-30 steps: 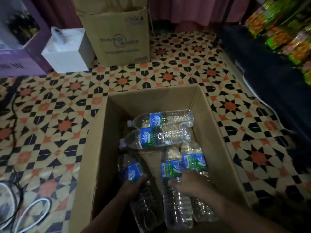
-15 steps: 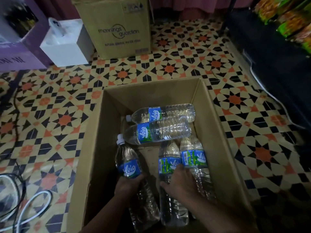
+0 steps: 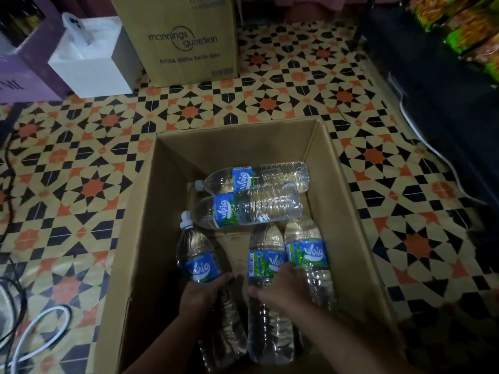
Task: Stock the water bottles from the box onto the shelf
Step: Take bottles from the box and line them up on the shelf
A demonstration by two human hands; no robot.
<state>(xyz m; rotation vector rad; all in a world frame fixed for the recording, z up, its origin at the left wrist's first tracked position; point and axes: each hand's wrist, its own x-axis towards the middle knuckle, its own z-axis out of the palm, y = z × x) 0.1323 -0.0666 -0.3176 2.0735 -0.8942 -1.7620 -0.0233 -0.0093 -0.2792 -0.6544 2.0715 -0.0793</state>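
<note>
Five bottles lie in the box; none shelved in view. Left hand is wrapped around the left bottle. Right hand covers the middle bottle, apparently gripping; fingers partly hidden. Two bottles lie crosswise beyond both hands.

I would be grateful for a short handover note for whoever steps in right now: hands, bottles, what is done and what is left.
Left hand: closed around the left bottle, cap pointing away from the person.
Right hand: laid over the middle bottle, fingers reaching the right bottle beside it; grip not clearly closed.
Two more bottles lie crosswise at the far end of the open box, caps to the left.
Done: nothing visibly shelved; all five bottles in view are in the box.
Left: lift them out and stock the dark shelf on the right.
</note>
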